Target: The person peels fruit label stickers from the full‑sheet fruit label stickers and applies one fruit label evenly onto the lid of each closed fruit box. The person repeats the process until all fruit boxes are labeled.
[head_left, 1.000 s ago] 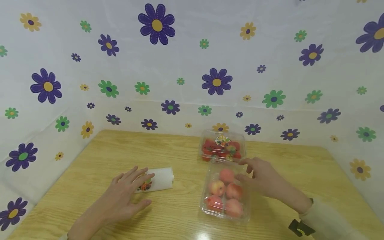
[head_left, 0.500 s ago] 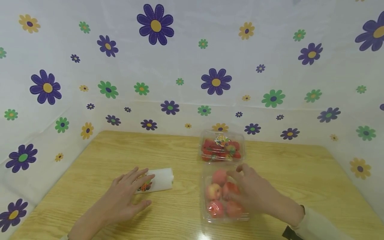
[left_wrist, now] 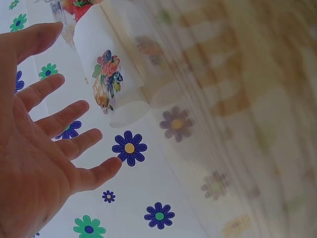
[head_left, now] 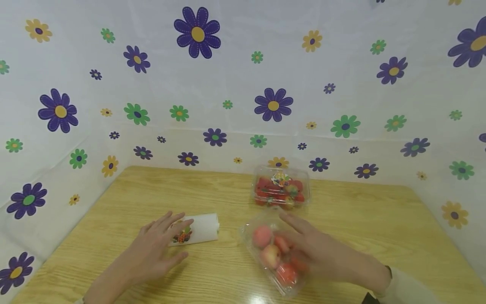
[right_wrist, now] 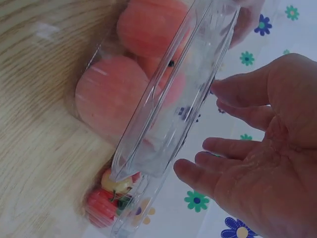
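Observation:
In the head view my right hand (head_left: 313, 253) is over the right side of a clear plastic box (head_left: 279, 283) of several pink and yellow peaches (head_left: 263, 236). Its fingers are spread and slightly bent, and in the right wrist view the fingertips lie right at the edge of the box lid (right_wrist: 158, 94). The box sits at a slant on the table. My left hand (head_left: 149, 249), fingers apart and loosely extended, is over the left end of a white roll (head_left: 205, 226) with a fruit print (left_wrist: 106, 82). Nothing is between the left fingers.
A second clear box (head_left: 262, 172) of strawberries (head_left: 265, 190), with a fruit sticker on its lid, stands behind the peaches near the back of the wooden table (head_left: 182, 190). A white cloth (head_left: 235, 76) with printed flowers rises around the table's back and sides.
The peach box has turned, its far end swinging left and its near end right. My right hand has moved slightly left and nearer with it; the left hand stays almost still.

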The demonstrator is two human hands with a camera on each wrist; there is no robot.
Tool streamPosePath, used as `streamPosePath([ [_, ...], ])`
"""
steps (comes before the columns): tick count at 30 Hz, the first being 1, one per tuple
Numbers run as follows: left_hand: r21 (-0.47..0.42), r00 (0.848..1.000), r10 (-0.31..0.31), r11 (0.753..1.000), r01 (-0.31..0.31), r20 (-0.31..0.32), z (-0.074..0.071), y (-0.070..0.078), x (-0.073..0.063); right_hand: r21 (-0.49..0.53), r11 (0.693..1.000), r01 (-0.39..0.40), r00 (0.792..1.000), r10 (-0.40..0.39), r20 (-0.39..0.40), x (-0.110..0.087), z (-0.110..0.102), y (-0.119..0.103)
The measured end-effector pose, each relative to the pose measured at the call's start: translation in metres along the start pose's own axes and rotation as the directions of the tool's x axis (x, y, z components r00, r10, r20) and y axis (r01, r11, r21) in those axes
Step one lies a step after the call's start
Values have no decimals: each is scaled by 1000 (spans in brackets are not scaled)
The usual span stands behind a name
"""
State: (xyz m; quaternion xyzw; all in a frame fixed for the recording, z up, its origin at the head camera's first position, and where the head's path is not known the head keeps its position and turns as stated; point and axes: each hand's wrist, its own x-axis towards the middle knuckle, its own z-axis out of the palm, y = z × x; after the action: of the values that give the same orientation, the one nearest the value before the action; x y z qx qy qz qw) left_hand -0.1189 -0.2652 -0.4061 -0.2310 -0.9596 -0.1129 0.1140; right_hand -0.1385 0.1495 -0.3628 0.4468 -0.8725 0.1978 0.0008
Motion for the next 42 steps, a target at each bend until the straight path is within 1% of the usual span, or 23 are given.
streamPosePath([
  [3,-3,1000,-8,1000,8,-4,-1,-1,0,-84,996,-30,998,26,-59,0,3,-7],
  [5,-8,1000,-9,1000,8,-11,-2,-2,-1,-130,988,-79,995,70,-73,0,5,-12],
  [7,-8,1000,-5,1000,5,-19,-1,-3,-2,-154,978,-140,990,132,-57,1,6,-15],
  [10,-13,1000,-3,1000,3,-21,0,-4,-2,-169,963,-211,977,213,-10,2,8,-20],
  [13,-18,1000,-4,1000,4,-18,1,-5,-2,-183,953,-243,968,252,25,2,10,-21],
  [19,-22,1000,-3,1000,3,-20,2,-5,-2,-211,951,-225,970,240,47,1,10,-20],
  [24,-22,1000,1,1000,-1,-28,1,-6,-3,-159,964,-215,964,235,122,0,7,-12],
  [26,-23,1000,1,1000,-1,-27,1,-6,-3,-141,969,-203,965,223,140,0,6,-9],
  [31,-34,1000,-3,999,3,-23,1,-7,-4,-124,983,-136,979,152,132,-1,5,1],
  [34,-38,1000,-6,999,5,-22,1,-7,-5,-101,989,-106,983,119,138,0,4,7],
  [39,-47,1000,-16,999,15,-16,0,-7,-5,-36,994,-105,977,110,185,3,-1,14],
  [42,-51,1000,-16,999,16,-15,0,-7,-5,-20,995,-100,975,102,199,4,-2,18],
])
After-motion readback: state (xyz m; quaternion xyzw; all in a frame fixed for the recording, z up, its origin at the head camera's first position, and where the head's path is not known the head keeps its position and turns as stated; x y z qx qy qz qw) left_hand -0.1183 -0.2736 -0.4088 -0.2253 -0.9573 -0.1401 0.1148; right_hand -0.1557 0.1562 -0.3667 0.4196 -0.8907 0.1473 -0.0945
